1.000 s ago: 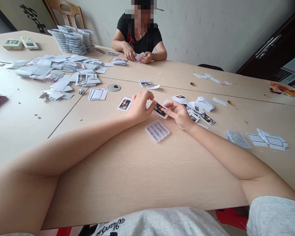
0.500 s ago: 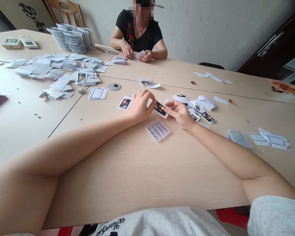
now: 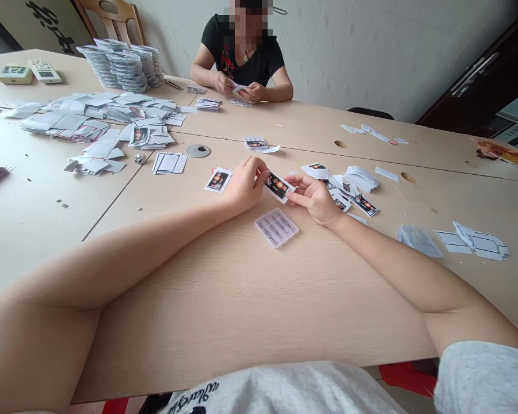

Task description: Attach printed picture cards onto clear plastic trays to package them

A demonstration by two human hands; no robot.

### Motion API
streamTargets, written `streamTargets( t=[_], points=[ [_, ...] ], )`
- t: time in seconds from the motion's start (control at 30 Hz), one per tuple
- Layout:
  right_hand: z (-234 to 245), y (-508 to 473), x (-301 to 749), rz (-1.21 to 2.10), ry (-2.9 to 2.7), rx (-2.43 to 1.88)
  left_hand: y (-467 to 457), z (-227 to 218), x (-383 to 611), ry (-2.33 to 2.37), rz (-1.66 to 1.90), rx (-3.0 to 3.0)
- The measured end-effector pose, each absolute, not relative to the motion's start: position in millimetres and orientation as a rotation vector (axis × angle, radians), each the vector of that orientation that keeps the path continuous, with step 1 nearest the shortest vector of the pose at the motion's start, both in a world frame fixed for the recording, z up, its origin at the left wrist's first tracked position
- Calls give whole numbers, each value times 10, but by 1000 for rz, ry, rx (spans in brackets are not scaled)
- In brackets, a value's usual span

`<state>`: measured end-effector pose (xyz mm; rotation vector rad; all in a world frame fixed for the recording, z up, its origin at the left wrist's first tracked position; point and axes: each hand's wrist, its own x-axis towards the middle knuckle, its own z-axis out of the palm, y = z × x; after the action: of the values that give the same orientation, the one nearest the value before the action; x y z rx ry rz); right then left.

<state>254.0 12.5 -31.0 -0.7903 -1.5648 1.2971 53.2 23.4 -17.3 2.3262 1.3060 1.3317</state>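
A small printed paper card point(image 3: 277, 186) with a dark picture and white border lies between my hands. My left hand point(image 3: 244, 185) pinches its left edge, and the fingertips of my right hand point(image 3: 313, 199) press its lower right side. Another printed card point(image 3: 218, 180) lies just left of my left hand. A clear plastic box point(image 3: 276, 227) with ridged contents sits below the card, near both wrists. To the right of my right hand lies a loose heap of printed cards and white paper strips point(image 3: 349, 188).
A person in a dark top point(image 3: 242, 57) across the table handles paper with both hands. Stacked packets point(image 3: 125, 69), heaps of white paper point(image 3: 99, 118), a metal disc point(image 3: 197, 150) and several paper pieces point(image 3: 479, 244) lie on the wooden table point(image 3: 242, 287).
The card between my hands has turned slightly and risen a little in view. The whole scene has shifted slightly left. The person opposite has moved the paper in their hands.
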Motion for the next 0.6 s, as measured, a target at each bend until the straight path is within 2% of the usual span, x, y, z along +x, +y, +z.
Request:
streamTargets(
  t=[0.37,0.6],
  points=[
    [-329,147,2526,1298,-1527,-819,244,-223,523,1375,1339,2494],
    [-318,153,2513,1274,-1495,-815,110,-173,570,1368,1080,2762]
  ],
)
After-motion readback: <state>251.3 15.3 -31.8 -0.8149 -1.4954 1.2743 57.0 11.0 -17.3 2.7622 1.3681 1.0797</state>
